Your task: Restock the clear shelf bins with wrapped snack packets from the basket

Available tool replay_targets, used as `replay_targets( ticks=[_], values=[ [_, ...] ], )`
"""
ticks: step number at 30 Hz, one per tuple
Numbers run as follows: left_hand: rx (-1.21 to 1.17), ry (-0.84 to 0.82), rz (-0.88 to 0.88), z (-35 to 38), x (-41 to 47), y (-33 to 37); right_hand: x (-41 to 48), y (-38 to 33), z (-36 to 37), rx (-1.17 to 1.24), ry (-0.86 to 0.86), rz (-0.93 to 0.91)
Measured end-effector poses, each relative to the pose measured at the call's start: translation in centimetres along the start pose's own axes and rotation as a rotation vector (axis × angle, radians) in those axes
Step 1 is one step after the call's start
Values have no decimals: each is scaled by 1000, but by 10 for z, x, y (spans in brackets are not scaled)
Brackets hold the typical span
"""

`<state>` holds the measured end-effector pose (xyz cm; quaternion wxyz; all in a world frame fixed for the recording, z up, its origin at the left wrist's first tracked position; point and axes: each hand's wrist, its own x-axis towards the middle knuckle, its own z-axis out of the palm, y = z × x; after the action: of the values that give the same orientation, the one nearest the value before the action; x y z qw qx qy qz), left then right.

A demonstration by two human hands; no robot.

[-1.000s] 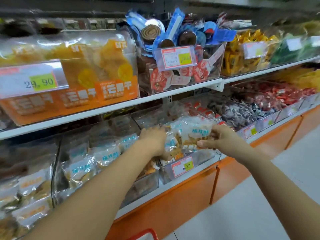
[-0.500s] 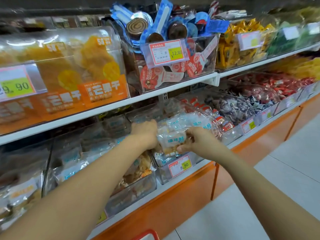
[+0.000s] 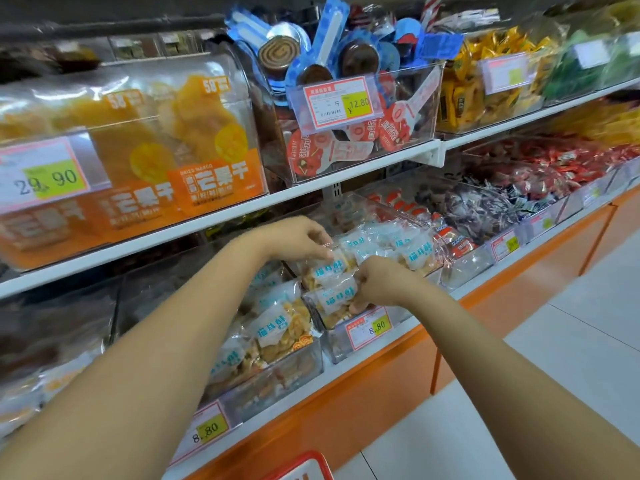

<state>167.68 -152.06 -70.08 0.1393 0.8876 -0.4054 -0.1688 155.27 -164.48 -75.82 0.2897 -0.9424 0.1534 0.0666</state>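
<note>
On the lower shelf (image 3: 349,367), the left bin (image 3: 277,379) is already sitting well filled, with blue-labelled snack packets stacked up to its rim, so that part of the job looks done.

Just to its right, the left hand (image 3: 294,239) is reaching over the middle bin (image 3: 334,351), its fingers curled and pinching the top edge of the upper packet (image 3: 327,270). Directly below, the lower packet (image 3: 334,301) is lying at the front lip of the same bin, just above the price tag (image 3: 369,329). The right hand (image 3: 384,282) is gripping this one, with its fingers wrapped round the packet's right end. Both packets are touching the heap and each other, so the hands seem to be settling them into place rather than carrying them in.

Behind the hands, the middle bin is heaping up towards its back, so it appears close to full. Further right, the neighbouring bin (image 3: 467,268) is holding red-wrapped sweets and showing some bare space at its front.

At the bottom edge, only the red rim of the basket (image 3: 301,464) is showing. Its contents are hidden, so I cannot tell how many packets are waiting. My judgement is that the restocking is well under way, though not visibly finished.
</note>
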Motion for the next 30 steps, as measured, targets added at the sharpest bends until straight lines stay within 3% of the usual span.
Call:
replay_targets(
  ticks=[4,8,11,14,19,24,26,30],
  values=[
    [50,163,10,19,-3,2,-13,10,10,313,128,-21],
    [129,192,29,28,-8,9,-19,9,18,160,506,-104],
    [303,222,7,42,-9,18,-16,7,20,58,500,-278],
    [339,232,-31,52,-7,12,-14,8,26,85,431,-284],
    [304,170,-6,53,-18,10,-17,18,29,158,470,-282],
    [115,307,-2,44,-23,14,-23,62,4,269,834,-189],
    [115,346,19,41,-17,25,-17,85,-9,245,765,-102],
    [177,265,97,46,10,62,6,101,-23,146,562,-37]
  ],
)
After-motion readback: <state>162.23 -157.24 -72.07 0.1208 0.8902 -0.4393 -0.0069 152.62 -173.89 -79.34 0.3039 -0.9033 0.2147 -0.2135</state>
